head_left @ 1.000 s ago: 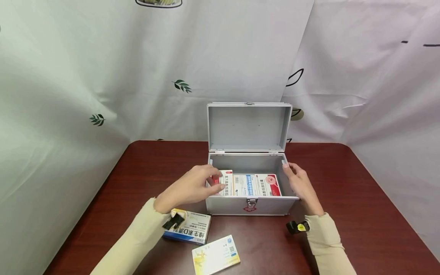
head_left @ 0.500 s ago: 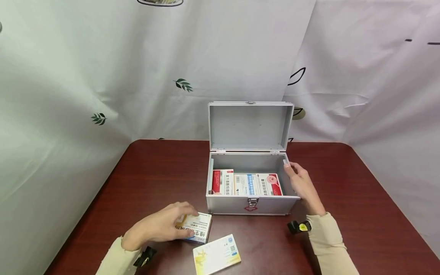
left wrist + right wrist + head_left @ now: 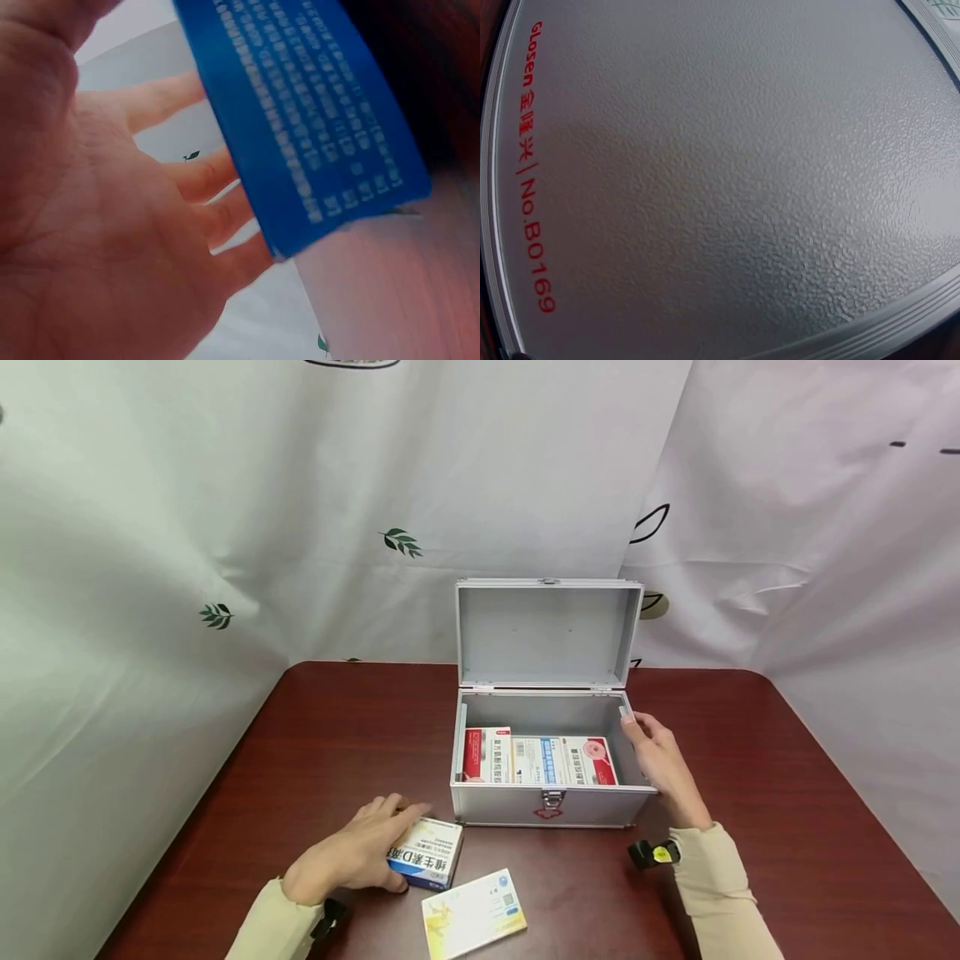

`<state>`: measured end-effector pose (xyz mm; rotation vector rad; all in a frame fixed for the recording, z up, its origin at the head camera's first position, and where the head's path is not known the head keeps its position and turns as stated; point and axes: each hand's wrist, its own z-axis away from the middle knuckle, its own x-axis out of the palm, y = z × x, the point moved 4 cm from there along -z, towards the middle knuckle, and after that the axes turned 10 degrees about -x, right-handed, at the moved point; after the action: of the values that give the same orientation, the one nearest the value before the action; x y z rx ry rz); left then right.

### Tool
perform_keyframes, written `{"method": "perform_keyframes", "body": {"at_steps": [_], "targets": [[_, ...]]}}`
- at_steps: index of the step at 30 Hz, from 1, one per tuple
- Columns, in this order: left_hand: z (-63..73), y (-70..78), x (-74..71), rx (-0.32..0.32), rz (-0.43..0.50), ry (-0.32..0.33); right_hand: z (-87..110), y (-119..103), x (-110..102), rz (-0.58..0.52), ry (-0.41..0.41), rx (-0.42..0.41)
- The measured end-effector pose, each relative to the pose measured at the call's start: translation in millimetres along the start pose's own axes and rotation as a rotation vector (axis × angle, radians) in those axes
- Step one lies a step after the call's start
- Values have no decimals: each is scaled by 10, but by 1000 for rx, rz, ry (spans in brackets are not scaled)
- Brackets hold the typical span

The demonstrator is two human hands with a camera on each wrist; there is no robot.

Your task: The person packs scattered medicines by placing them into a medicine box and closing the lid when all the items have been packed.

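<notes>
My left hand [image 3: 356, 852] grips the left end of a white and blue medicine box [image 3: 429, 853], thumb at its near side and fingers at its far side. In the left wrist view, the blue printed side of the box [image 3: 300, 120] fills the upper middle, with the palm [image 3: 112, 225] beside it. A silver first-aid case [image 3: 498, 807] stands with its lid up. Its right rim is held by my right hand [image 3: 663, 764], the thumb over the edge. Only the case's textured wall [image 3: 727, 172] with red print shows in the right wrist view; the hand is hidden there.
Inside the case, several medicine boxes [image 3: 542, 762] line the front, including a red and white box [image 3: 487, 755] at the left. A white and yellow box [image 3: 474, 913] lies flat on the dark red table [image 3: 352, 718]. White curtains [image 3: 525, 468] hang around it.
The left hand has left the red and white box in the case, moved down and left, and taken hold of the white and blue medicine box. The right hand stays on the rim.
</notes>
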<state>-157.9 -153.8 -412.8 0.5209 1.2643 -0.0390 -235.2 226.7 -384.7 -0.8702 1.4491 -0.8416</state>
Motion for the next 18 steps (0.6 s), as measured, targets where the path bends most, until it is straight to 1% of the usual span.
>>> {"method": "perform_keyframes", "body": {"at_steps": [3, 7, 12, 15, 18], "targets": [[-9, 11, -7, -19, -17, -8, -3, 7, 1, 2, 1, -5], [1, 29, -28, -25, -18, -26, -5, 26, 6, 3, 3, -8], [29, 83, -111, -42, -39, -25, -13, 26, 4, -3, 4, -16], [64, 175, -229, -49, -59, -26, -14, 18, -2, -6, 1, -12], [113, 309, -380, -43, -86, -22, -20, 14, -3, -6, 0, -11]]}}
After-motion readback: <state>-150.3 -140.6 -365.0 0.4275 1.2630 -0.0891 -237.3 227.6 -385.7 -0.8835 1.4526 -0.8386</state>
